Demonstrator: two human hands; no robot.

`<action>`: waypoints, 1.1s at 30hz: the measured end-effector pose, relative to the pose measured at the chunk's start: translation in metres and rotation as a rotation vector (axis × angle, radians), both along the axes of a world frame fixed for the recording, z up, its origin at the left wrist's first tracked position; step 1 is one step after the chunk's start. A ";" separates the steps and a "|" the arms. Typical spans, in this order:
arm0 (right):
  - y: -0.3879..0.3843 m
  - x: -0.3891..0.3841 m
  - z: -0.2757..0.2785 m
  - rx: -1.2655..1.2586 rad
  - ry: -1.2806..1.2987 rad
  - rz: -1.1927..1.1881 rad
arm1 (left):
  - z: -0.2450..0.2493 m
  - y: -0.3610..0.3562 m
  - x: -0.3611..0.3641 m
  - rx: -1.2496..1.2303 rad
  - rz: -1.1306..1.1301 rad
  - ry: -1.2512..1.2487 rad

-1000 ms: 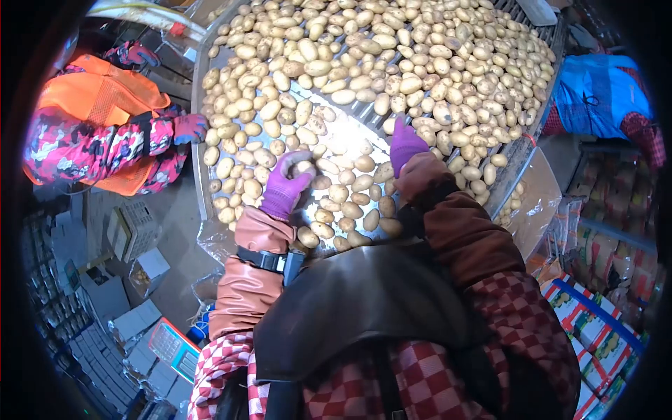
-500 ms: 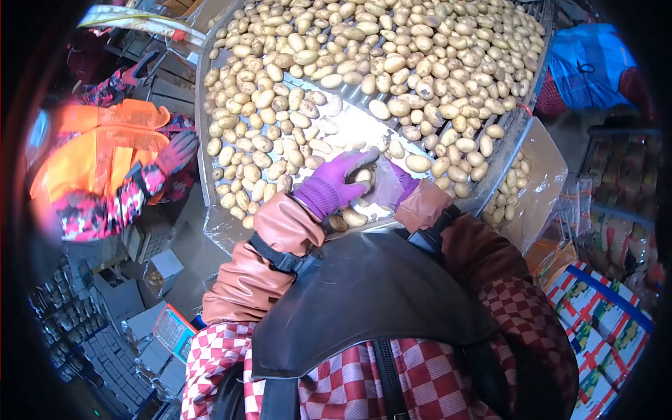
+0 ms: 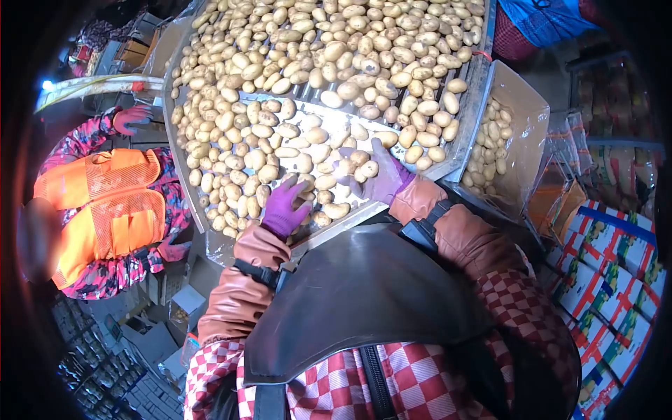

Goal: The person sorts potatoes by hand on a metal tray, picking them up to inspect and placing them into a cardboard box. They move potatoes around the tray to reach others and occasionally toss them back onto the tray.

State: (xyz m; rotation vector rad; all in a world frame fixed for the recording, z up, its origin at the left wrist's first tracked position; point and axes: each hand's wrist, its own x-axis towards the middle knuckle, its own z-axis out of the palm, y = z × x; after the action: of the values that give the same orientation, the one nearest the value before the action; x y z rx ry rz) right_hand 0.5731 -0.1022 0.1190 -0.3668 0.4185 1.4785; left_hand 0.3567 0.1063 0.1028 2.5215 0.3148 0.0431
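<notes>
A thick layer of potatoes [image 3: 245, 73] covers the sorting table, whose bright metal surface [image 3: 323, 115] shows between them. My left hand [image 3: 283, 208], in a purple glove, is at the near side of the layer with its fingers apart. Its fingertips are close to a few potatoes, and none shows in its grasp. My right hand [image 3: 381, 178], in a paler, greyish purple glove, is palm up near the right corner. Potatoes [image 3: 364, 164] lie cupped between its thumb and fingers.
The table's metal rim [image 3: 339, 227] runs close to my apron [image 3: 364, 294]. At right stands a plastic-lined carton [image 3: 514, 105] with potatoes; printed boxes [image 3: 609, 287] are stacked below it. A person in an orange vest [image 3: 105, 203] stands left; another in blue [image 3: 542, 21] is at upper right.
My hands were together around a potato and have moved apart, the left one leftward with its fingers spreading. The view has shifted, and the co-worker at left has moved an arm.
</notes>
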 end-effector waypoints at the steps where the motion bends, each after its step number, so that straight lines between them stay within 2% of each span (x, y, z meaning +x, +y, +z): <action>1: -0.002 -0.002 -0.003 0.005 0.014 -0.020 | -0.001 -0.002 -0.004 -0.066 0.051 0.030; 4: -0.007 -0.008 -0.018 0.047 0.045 -0.037 | 0.006 -0.012 0.000 -0.225 0.181 0.091; 8: -0.042 -0.003 -0.040 0.101 -0.039 0.039 | 0.010 -0.021 0.013 0.069 -0.062 -0.087; 9: -0.058 -0.001 -0.039 0.090 -0.084 0.057 | 0.005 -0.018 0.013 0.049 -0.094 -0.097; 11: -0.108 -0.004 -0.031 0.236 0.050 -0.012 | 0.005 -0.007 0.011 -0.033 -0.100 -0.088; 13: -0.168 -0.003 -0.029 -0.015 -0.042 -0.003 | 0.009 -0.002 0.007 -0.118 -0.071 -0.072; 14: -0.199 -0.012 -0.009 -0.186 -0.557 -0.024 | 0.015 -0.003 0.007 -0.154 -0.072 -0.068; 16: -0.290 -0.035 -0.010 -0.303 -0.927 -0.160 | 0.015 0.002 -0.001 -0.247 -0.037 -0.046; 19: -0.403 -0.074 -0.003 -0.731 -0.379 -0.532 | 0.023 0.005 -0.001 -0.210 -0.084 -0.107; 21: -0.450 -0.080 -0.004 -0.863 -0.196 -0.716 | 0.042 0.000 -0.003 -0.481 0.021 0.044; 24: -0.468 -0.082 -0.006 -0.950 -0.078 -0.754 | 0.036 0.010 0.013 -0.168 -0.127 -0.274; 26: -0.461 -0.083 -0.006 -0.955 -0.032 -0.689 | 0.013 0.017 0.018 0.120 -0.098 -0.426; 28: -0.438 -0.076 -0.003 -0.902 -0.105 -0.513 | 0.025 0.006 0.022 -0.198 0.098 -0.235; 29: -0.423 -0.068 0.000 -0.866 -0.245 -0.369 | 0.016 0.012 0.025 -0.058 0.051 -0.234; 31: -0.364 -0.036 0.021 -0.798 -1.110 0.123 | 0.020 0.004 0.018 0.270 0.038 -0.105; 32: -0.315 -0.020 0.046 -0.782 -1.264 0.287 | 0.009 0.010 0.000 0.281 0.033 0.003; 33: -0.267 -0.004 0.070 -0.760 -1.424 0.440 | -0.003 0.020 -0.023 0.317 0.097 -0.073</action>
State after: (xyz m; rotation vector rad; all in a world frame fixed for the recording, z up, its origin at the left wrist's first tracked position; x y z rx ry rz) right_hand 0.5690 -0.3692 0.1893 -2.0307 -0.3202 1.0481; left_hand 0.3342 0.1261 0.1003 2.8071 0.4298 0.2395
